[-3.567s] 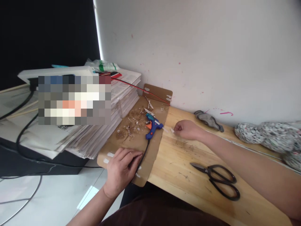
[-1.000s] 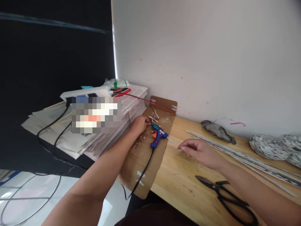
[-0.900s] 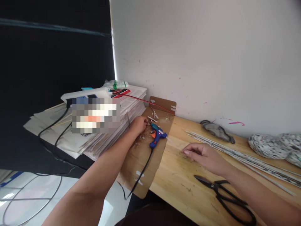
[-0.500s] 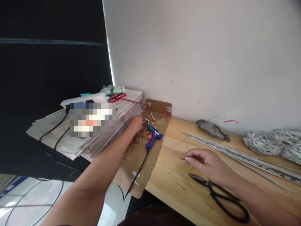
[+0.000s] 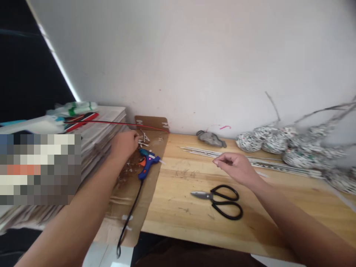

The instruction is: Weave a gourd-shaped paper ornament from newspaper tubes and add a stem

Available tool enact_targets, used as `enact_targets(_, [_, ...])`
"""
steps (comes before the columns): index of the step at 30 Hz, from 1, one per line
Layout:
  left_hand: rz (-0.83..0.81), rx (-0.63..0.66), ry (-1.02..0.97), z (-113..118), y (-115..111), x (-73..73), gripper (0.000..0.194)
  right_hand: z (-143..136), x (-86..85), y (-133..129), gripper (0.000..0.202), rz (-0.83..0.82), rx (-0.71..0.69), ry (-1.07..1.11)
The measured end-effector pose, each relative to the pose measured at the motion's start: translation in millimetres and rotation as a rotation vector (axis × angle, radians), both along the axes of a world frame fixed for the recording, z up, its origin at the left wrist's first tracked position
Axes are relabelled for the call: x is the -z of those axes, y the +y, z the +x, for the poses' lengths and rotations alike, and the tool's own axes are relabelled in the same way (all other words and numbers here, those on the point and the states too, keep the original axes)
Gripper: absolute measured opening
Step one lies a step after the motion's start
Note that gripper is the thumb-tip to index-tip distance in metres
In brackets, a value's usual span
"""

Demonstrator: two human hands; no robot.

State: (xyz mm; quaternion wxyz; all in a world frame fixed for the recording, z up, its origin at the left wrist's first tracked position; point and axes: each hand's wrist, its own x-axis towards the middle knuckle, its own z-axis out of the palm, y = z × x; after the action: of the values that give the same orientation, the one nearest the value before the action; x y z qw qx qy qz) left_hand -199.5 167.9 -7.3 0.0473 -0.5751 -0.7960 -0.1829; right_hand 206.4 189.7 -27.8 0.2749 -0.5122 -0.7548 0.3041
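the left hand (image 5: 124, 144) was stretched out over the brown cardboard sheet (image 5: 130, 200), fingers curled in on the small white paper scraps (image 5: 143, 139) lying by the wall; whether a scrap was actually pinched could not be told, the view being blurred. the blue glue gun (image 5: 147, 166) lay just right of that hand on the cardboard, its small light showing red, nozzle toward the table, its black cord (image 5: 129, 218) trailing off the near edge. the right hand (image 5: 236, 167) hovered above the wooden table (image 5: 180, 207), fingers loosely bent with thumb near forefinger, gripping nothing visible. thin rolled paper sticks (image 5: 250, 159) lay along the back of the table just beyond it, black scissors (image 5: 219, 198) lay shut just in front, and coiled paper bundles (image 5: 278, 139) sat further right. a stack of newspapers (image 5: 102, 129) stood left of the cardboard.

judgement: picking scraps so close to a lit glue gun called for fingertip pinches from the wall side, keeping the wrist clear of the nozzle and the cord undisturbed.
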Motion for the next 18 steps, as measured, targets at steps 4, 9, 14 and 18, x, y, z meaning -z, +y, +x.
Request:
enact_targets(4, [0.063, 0.103, 0.000, 45.7, -23.6, -0.3, 0.028, 24.5, 7.3, 8.3, 0.025, 0.100, 0.114, -0.071])
enact_targets(9, [0.054, 0.327, -0.163, 104.1, -56.2, 10.0, 0.041, 59.0, 13.7, 3.4, 0.026, 0.123, 0.135, -0.163])
enact_targets(14, [0.019, 0.502, -0.385, 115.7, -92.9, 46.5, 0.026, 102.9, 19.2, -10.6, 0.021, 0.114, 0.133, -0.202])
enact_targets(18, [0.103, 0.397, -0.436, 109.9, -121.1, 74.2, 0.027, 119.8, 30.5, -24.8, 0.021, 0.106, 0.157, -0.180])
